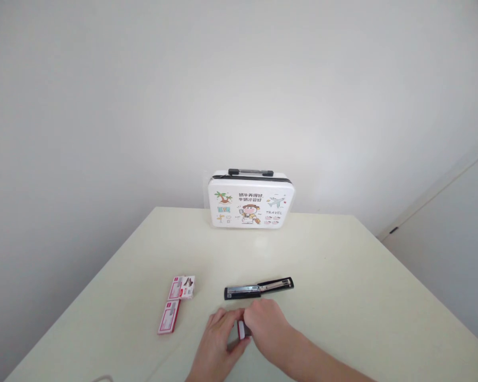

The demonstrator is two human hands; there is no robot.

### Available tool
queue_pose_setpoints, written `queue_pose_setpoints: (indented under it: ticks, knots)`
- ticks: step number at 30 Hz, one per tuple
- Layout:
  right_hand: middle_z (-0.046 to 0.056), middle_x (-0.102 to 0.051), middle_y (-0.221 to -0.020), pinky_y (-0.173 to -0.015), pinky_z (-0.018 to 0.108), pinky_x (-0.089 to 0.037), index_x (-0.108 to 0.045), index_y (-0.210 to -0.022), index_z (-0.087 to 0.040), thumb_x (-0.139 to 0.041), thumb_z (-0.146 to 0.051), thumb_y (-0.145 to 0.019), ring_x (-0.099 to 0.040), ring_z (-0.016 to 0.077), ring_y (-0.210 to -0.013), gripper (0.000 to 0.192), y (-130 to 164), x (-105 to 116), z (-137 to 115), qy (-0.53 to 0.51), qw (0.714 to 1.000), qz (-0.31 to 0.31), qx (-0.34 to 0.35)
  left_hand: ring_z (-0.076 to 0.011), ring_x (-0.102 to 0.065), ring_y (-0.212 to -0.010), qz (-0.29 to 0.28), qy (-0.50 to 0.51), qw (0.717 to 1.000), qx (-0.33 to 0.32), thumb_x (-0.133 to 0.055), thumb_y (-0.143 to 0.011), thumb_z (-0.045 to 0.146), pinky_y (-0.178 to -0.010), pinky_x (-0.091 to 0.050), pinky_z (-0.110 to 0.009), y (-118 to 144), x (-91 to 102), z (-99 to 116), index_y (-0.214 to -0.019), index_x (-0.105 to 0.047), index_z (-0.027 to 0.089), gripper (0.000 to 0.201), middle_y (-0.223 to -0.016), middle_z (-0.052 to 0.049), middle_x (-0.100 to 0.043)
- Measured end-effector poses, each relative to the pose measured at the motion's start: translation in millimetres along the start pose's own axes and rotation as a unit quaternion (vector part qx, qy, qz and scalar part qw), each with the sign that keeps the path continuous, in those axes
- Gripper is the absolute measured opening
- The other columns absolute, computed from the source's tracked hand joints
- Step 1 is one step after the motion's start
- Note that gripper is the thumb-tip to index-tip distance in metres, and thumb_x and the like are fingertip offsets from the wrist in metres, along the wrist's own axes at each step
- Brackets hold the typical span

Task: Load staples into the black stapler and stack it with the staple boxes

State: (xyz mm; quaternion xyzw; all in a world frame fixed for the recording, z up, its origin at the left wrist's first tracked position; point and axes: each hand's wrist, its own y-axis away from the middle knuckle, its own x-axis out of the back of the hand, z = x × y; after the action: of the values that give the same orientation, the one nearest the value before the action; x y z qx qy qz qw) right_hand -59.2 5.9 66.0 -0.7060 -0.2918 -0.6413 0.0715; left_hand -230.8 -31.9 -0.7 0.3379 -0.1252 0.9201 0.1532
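Near the front of the table, my left hand (218, 339) is closed round a small red-and-white staple box (241, 329), with its thumb below and fingers above. My right hand (267, 324) is curled against the right side of that box. Its fingertips are hidden, so what they pinch cannot be made out. Something dark grey shows at the box's end beside the right hand. Just beyond both hands lies a black stapler (258, 288), spread open flat with its metal staple channel showing.
Several pink-and-white staple boxes (169, 317) lie together to the left of my hands. At the back of the table a white cartoon-printed carry case (250, 201) with a black handle stands upright near the wall. A pale cable (102, 378) shows at the bottom edge.
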Motion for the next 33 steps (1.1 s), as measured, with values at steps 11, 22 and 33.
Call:
queue_pose_setpoints:
  ticks: [11,22,33]
  knots:
    - [-0.002,-0.069,-0.093,-0.078,0.021,-0.046,-0.070,-0.095,-0.026,-0.056,-0.028,-0.099,-0.065,0.0134,-0.088,0.015,50,-2,58,-0.163,0.980,0.110,0.020,-0.0253,-0.058,-0.119,0.012,0.009,1.000,-0.012,-0.075,-0.083,0.019,-0.104,-0.048,-0.042,1,-3.1,-9,-0.138,-0.055,0.036,0.061,-0.127,-0.002,-0.067]
    - [-0.002,-0.065,-0.100,-0.082,0.024,-0.046,-0.075,-0.106,-0.033,-0.074,-0.029,-0.084,-0.065,0.0165,-0.093,0.022,70,-26,58,-0.321,0.937,0.127,-0.048,-0.0229,-0.065,-0.084,0.050,-0.042,0.996,0.064,-0.057,-0.099,0.039,-0.083,-0.051,-0.040,0,-13.1,0,-0.112,-0.069,0.028,0.021,-0.089,-0.003,-0.069]
    - [-0.004,-0.062,-0.090,-0.072,0.021,-0.041,-0.077,-0.093,-0.031,-0.071,-0.025,-0.088,-0.061,0.0119,-0.078,0.010,38,-21,36,-0.251,0.959,0.129,-0.024,-0.0298,-0.049,-0.128,0.158,-0.105,0.980,0.059,-0.062,-0.093,0.029,-0.110,-0.037,-0.051,-33,9.9,-17,-0.135,-0.057,0.026,0.043,-0.135,-0.007,-0.058]
